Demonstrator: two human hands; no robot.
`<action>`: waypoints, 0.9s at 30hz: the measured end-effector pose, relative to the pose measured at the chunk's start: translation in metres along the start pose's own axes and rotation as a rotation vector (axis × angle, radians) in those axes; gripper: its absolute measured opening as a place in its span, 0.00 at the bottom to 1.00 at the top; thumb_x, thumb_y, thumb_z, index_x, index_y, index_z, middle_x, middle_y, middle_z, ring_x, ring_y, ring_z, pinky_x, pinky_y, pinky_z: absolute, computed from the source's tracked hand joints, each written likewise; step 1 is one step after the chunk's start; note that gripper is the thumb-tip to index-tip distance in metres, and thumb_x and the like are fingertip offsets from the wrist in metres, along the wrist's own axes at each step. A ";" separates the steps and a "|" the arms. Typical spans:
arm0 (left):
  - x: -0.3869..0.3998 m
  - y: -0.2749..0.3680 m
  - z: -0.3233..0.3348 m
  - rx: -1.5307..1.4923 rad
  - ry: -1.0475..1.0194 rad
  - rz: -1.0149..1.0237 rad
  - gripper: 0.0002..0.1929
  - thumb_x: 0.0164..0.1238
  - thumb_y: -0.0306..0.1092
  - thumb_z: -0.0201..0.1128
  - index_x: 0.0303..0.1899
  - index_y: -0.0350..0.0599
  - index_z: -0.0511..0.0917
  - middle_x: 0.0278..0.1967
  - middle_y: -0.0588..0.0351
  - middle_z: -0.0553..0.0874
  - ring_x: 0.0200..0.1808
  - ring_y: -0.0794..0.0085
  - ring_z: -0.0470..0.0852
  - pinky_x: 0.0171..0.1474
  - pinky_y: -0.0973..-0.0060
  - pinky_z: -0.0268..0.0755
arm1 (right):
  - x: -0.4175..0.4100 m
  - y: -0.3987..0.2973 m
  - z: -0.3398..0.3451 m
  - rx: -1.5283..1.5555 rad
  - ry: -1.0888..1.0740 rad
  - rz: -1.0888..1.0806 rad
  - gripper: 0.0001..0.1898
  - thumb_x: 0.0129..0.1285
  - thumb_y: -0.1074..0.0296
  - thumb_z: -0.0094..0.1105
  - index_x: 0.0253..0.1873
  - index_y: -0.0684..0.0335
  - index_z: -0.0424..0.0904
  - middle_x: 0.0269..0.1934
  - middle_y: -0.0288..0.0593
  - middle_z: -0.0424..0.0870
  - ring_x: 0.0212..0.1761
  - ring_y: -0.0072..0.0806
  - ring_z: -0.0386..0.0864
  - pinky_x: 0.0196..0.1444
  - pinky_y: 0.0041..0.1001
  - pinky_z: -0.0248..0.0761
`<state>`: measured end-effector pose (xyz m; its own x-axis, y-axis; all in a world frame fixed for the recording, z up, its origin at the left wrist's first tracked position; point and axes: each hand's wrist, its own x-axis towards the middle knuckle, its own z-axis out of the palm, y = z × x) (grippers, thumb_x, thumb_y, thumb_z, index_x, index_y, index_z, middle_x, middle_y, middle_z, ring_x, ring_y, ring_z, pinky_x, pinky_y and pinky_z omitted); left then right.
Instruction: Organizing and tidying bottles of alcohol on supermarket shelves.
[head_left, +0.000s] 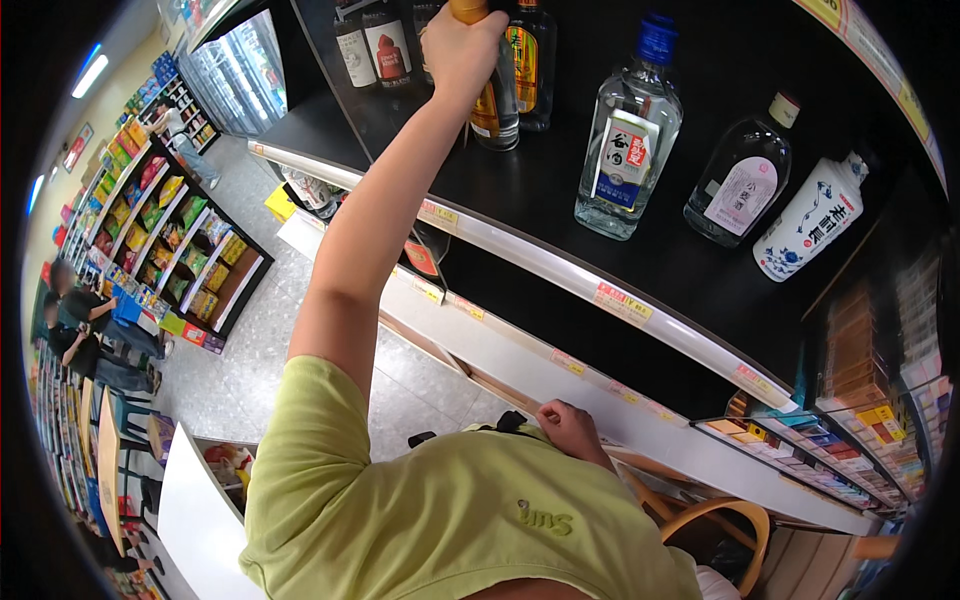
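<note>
My left hand (463, 56) reaches across the upper black shelf, closed around the orange-capped neck of a clear glass liquor bottle (506, 105) with an orange label. Touching or close behind it stands a similar bottle (534, 67) with an orange and black label. Further right on the shelf are a large clear bottle (628, 150) with a blue cap, a flask-shaped clear bottle (739, 184) with a pale label, and a white bottle (810, 217) with blue decoration. My right hand (570, 427) is low by my waist, fingers curled, with nothing visible in it.
The shelf's front rail (540, 270) carries price tags and runs between my hands. Dark-labelled bottles (386, 45) stand at the back left. Small packs fill a rack (855, 360) at right. A wooden chair (757, 517) is lower right, a white counter (195, 517) lower left. People stand near snack shelves.
</note>
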<state>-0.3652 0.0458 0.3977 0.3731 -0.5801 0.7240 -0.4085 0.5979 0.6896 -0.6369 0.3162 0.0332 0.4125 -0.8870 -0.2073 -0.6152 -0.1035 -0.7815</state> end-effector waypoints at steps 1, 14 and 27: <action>0.003 0.013 0.004 0.089 0.011 -0.080 0.18 0.62 0.42 0.68 0.42 0.35 0.80 0.35 0.39 0.89 0.40 0.49 0.89 0.45 0.54 0.80 | 0.000 -0.001 0.000 -0.004 0.003 0.011 0.12 0.68 0.58 0.64 0.45 0.60 0.84 0.40 0.43 0.90 0.43 0.37 0.90 0.47 0.34 0.81; 0.031 -0.022 0.023 0.278 0.044 0.014 0.24 0.63 0.45 0.71 0.51 0.36 0.78 0.43 0.36 0.88 0.49 0.46 0.87 0.53 0.58 0.77 | 0.006 -0.001 0.003 0.014 -0.004 0.004 0.12 0.67 0.56 0.61 0.46 0.58 0.83 0.42 0.43 0.90 0.42 0.41 0.89 0.48 0.39 0.80; 0.028 -0.031 0.025 0.222 0.065 0.107 0.25 0.67 0.47 0.69 0.51 0.32 0.77 0.40 0.37 0.87 0.44 0.44 0.87 0.50 0.58 0.77 | 0.007 0.003 0.008 0.021 -0.014 -0.016 0.12 0.67 0.57 0.62 0.45 0.59 0.83 0.41 0.44 0.90 0.41 0.41 0.89 0.47 0.38 0.80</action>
<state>-0.3626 -0.0026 0.3965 0.3673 -0.4791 0.7972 -0.6189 0.5140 0.5940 -0.6306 0.3133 0.0246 0.4318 -0.8789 -0.2028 -0.5941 -0.1080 -0.7971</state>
